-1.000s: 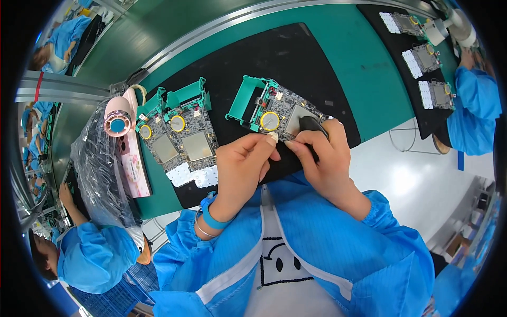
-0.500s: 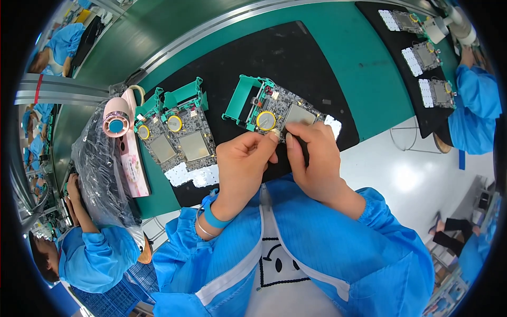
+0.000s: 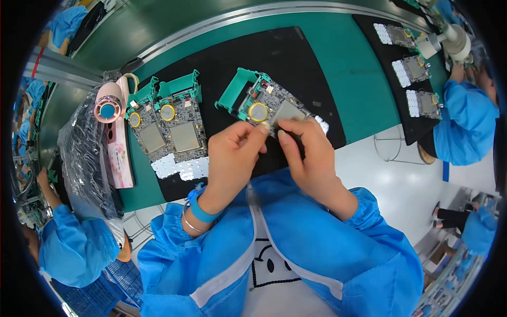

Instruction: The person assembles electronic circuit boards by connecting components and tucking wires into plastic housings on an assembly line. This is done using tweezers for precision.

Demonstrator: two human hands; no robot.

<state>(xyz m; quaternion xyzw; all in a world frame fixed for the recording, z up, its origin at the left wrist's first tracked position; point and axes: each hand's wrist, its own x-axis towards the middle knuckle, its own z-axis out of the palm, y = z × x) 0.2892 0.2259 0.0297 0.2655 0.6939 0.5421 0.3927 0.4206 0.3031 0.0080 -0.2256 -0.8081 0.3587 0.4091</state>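
Observation:
A circuit board (image 3: 273,95) with a green plastic frame (image 3: 236,90) at its far left end lies tilted on the black mat in front of me. A round yellow-rimmed coin cell (image 3: 257,111) and a silver metal shield (image 3: 290,111) sit on it. My left hand (image 3: 232,156) is closed in a pinch at the board's near edge, just below the coin cell; what its fingertips hold is too small to make out. My right hand (image 3: 311,153) has its forefinger over the shield and its thumb at the near edge, gripping the board.
Two similar boards (image 3: 185,136) lie side by side on the black mat (image 3: 227,58) to the left. Beyond them are a pink handheld fan (image 3: 108,103), a pink box (image 3: 120,158) and a black plastic bag (image 3: 87,158). At right, a co-worker (image 3: 467,116) sits by several more boards (image 3: 422,103).
The whole view has shifted slightly, with the bench and boards sitting a little further left and up. My hands stay at the same near edge of the board, fingers barely altered.

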